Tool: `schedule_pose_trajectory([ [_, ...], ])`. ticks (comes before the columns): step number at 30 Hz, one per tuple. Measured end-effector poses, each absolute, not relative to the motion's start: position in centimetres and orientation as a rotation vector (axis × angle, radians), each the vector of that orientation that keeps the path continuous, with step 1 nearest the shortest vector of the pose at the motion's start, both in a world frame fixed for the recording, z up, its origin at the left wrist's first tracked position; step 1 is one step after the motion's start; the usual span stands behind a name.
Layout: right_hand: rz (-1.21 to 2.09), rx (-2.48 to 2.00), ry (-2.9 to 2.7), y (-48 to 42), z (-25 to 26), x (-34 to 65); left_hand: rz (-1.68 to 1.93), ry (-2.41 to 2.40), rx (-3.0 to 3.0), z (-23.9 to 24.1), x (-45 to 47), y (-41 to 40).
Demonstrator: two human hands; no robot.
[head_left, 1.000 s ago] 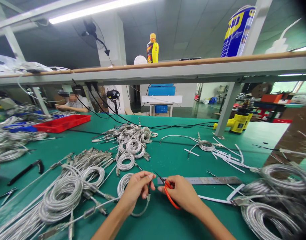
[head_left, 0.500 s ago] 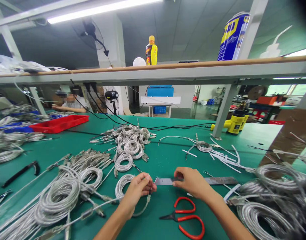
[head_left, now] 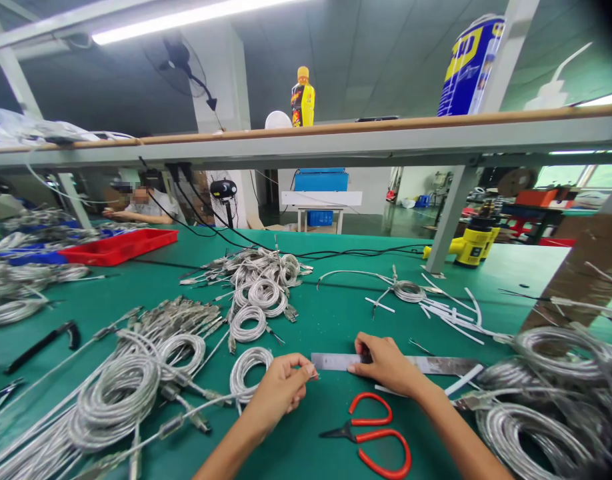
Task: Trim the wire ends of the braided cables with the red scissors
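Note:
My left hand (head_left: 285, 388) is closed in a pinch at the left end of a steel ruler (head_left: 436, 365). Thin wire ends of a cable show at its fingertips, and the coil of clear-jacketed cable (head_left: 241, 368) lies beside it, partly behind the hand. My right hand (head_left: 386, 365) grips the ruler near its middle, thumb and fingers on its edges, flat on the green table. Red-handled scissors (head_left: 381, 437) lie just below, between my forearms, blades pointing left.
Bundled cables (head_left: 119, 387) cover the left, with a heap of coils (head_left: 266, 293) farther back. More coils (head_left: 541, 427) sit at the right. White tube pieces (head_left: 451, 317), a red tray (head_left: 119, 248) and a yellow heat gun (head_left: 469, 247) stand behind. A shelf (head_left: 306, 148) spans above.
My left hand has dropped slightly and turned, and the cable loop below it is no longer visible. My right hand has slid slightly right along with the ruler.

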State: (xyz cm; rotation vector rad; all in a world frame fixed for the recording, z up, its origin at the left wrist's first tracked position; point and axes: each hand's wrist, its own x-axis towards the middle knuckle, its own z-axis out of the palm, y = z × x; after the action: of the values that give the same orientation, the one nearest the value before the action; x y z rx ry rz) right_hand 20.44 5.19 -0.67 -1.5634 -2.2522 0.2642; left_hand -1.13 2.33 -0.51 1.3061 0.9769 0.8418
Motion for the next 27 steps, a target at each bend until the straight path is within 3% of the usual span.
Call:
schedule_pose_trajectory([
  [3, 0.286, -1.594, -2.151, 5.0, -1.0, 19.6, 0.842, 1.011, 1.341, -0.3, -1.3, 2.4],
  [16, -0.190, -1.613, -2.055, 4.2, -0.3, 18.0, 0.748, 1.051, 1.499, -0.2, -1.6, 2.0],
  [27, -0.255, -1.531, -2.056, 3.9, -0.1, 18.1, 0.716, 1.064, 1.518, 0.2, -1.5, 1.8],
])
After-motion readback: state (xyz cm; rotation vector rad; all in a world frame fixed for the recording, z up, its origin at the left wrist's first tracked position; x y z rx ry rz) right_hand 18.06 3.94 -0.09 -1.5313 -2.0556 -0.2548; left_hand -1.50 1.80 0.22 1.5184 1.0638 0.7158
